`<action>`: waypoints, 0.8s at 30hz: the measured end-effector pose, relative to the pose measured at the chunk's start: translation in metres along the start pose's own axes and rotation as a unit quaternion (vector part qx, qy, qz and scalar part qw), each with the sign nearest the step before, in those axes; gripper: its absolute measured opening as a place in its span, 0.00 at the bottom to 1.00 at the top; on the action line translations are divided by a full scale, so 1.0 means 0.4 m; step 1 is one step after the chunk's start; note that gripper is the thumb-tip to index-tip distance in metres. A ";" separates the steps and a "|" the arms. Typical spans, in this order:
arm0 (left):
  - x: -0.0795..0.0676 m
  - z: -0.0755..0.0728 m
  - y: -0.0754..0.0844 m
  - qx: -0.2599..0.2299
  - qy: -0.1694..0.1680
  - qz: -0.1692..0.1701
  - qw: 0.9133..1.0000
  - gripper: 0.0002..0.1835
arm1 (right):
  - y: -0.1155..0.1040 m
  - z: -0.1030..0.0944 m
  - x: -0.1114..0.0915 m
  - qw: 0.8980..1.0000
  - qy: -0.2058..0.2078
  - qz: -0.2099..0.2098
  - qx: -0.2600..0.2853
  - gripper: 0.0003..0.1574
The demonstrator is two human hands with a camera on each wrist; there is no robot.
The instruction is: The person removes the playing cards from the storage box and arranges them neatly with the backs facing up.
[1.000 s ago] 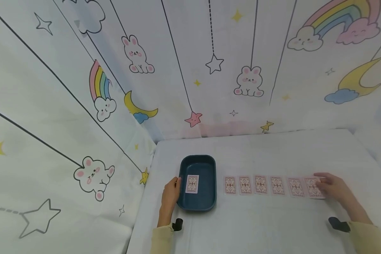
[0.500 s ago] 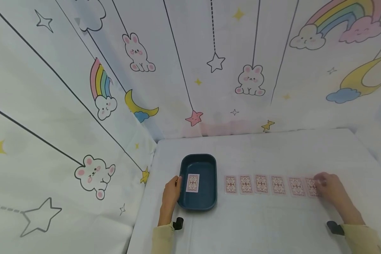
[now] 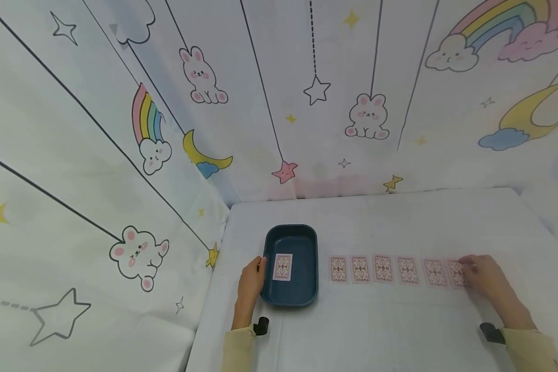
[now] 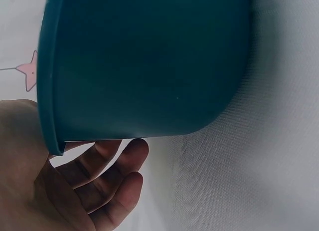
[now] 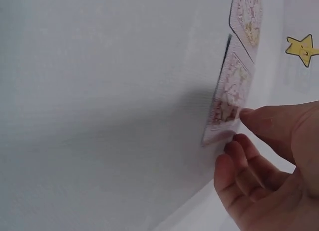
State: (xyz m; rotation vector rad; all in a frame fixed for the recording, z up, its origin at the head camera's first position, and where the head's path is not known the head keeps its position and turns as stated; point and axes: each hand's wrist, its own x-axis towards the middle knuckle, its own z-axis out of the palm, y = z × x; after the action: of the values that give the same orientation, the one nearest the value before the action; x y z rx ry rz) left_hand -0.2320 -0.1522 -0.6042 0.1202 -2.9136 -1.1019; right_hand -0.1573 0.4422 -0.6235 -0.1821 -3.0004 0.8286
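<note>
In the head view, a dark teal tray (image 3: 290,294) stands at the table's left with one face-down playing card (image 3: 282,267) inside. My left hand (image 3: 251,279) grips the tray's left rim; the left wrist view shows its fingers curled beneath the wall. To the right of the tray, several playing cards (image 3: 383,268) lie face down in a row, their backs red and white. My right hand (image 3: 483,279) pinches the right edge of the rightmost playing card (image 5: 229,94), partly covering it. In the right wrist view the thumb touches this card and the other fingers curl at its edge.
A white cloth (image 3: 372,330) covers the table. Behind and to the left hang white sheets (image 3: 260,103) printed with rabbits, stars and rainbows. Dark camera mounts stick out from both yellow sleeves (image 3: 239,351).
My right hand has shifted a little left over the rightmost playing card, covering more of it. The left hand and tray keep their place, while the head view has tilted slightly.
</note>
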 end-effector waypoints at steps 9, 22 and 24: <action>0.001 -0.002 -0.004 -0.002 -0.002 -0.003 1.000 0.18 | -0.009 -0.017 0.015 0.998 -0.058 0.002 -0.015 0.21; 0.002 -0.006 -0.002 0.004 -0.013 0.005 1.000 0.18 | -0.164 -0.031 0.047 0.998 -0.056 -0.031 0.006 0.27; 0.003 -0.006 -0.001 0.008 -0.013 0.007 1.000 0.18 | -0.190 -0.024 0.057 0.998 -0.056 -0.037 0.016 0.28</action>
State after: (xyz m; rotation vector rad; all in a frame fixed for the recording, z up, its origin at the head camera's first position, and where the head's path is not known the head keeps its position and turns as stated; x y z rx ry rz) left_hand -0.2329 -0.1542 -0.6025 0.0861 -2.9412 -1.0856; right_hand -0.1873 0.3849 -0.5762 -0.0230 -3.0725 0.9072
